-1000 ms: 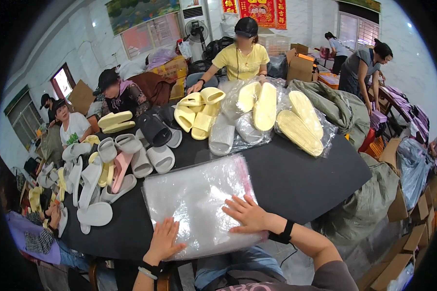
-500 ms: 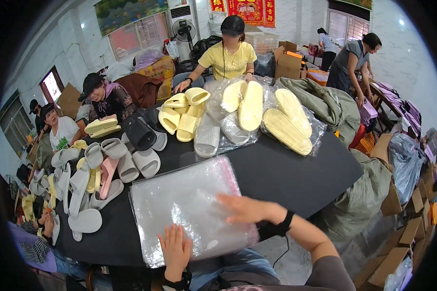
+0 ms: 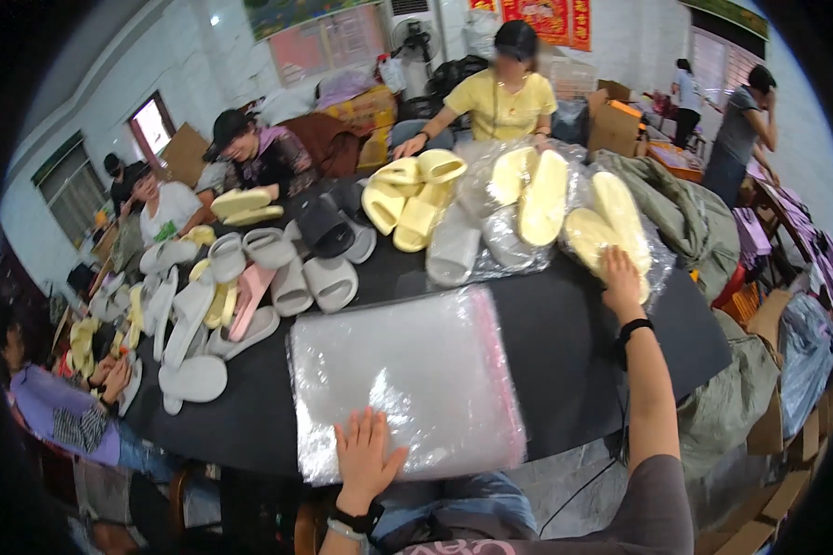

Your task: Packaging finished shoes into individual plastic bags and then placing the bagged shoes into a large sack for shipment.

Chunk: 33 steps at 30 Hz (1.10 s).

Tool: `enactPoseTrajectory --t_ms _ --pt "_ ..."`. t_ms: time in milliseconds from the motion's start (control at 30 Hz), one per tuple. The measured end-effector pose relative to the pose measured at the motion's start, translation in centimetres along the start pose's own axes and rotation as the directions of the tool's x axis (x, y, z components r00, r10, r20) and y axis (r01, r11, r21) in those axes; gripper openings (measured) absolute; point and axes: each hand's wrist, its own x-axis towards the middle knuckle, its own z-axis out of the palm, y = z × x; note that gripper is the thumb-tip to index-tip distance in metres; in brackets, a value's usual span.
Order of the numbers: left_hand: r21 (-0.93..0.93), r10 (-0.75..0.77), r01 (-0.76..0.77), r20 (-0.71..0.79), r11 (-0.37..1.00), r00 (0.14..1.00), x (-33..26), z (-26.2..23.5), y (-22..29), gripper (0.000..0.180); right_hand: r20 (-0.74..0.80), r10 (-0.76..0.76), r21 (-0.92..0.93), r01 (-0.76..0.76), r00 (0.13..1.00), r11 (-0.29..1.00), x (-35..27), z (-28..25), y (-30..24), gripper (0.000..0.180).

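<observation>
A stack of clear plastic bags (image 3: 403, 375) lies flat on the black table (image 3: 565, 342) in front of me. My left hand (image 3: 366, 458) rests open on the stack's near edge, fingers spread. My right hand (image 3: 620, 277) is stretched far out, palm down on a bagged pair of yellow slippers (image 3: 611, 227) at the right of the table. A black band sits on each wrist. More bagged yellow slippers (image 3: 532, 190) and bagged grey slippers (image 3: 453, 250) lie just left of that pair.
Loose yellow slippers (image 3: 407, 199), grey slippers (image 3: 310, 277) and dark slippers (image 3: 324, 227) cover the table's far and left side. A person in a yellow shirt (image 3: 504, 97) sits opposite, others sit at left. Cardboard boxes (image 3: 615, 125) and green sacks (image 3: 690, 217) stand to the right.
My right hand has left the stack of plastic bags and reached out to the bagged yellow slippers at right. My left hand stays at the stack's near edge.
</observation>
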Motion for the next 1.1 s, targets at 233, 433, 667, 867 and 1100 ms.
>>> enactPoseTrajectory --t_ms 233,433,667,867,1100 --pt "0.003 0.009 -0.009 0.010 1.000 1.000 0.5 -0.3 -0.1 0.075 -0.209 0.106 0.294 -0.041 0.972 0.955 0.3 -2.2 4.1 0.070" --pt "-0.016 0.021 -0.022 -0.012 1.000 1.000 0.2 -0.1 -0.3 0.075 -0.433 0.142 0.441 0.073 0.890 0.894 -2.4 -13.0 8.4 0.048" --pt "-0.048 0.029 -0.031 -0.031 0.998 0.999 0.3 -0.1 -0.5 0.074 -0.278 0.007 0.935 0.269 0.961 0.230 -9.4 -25.9 4.7 0.050" --pt "-0.058 0.025 -0.029 -0.061 0.998 0.998 0.1 0.1 -0.7 0.066 0.095 -0.444 0.928 -0.241 0.891 -0.285 -9.0 -23.0 -11.6 0.052" --pt "-0.097 0.043 -0.055 -0.124 0.994 0.991 0.0 0.4 -0.4 0.054 0.277 -0.746 0.906 -0.423 0.606 -0.008 -4.1 -11.3 -25.1 0.039"
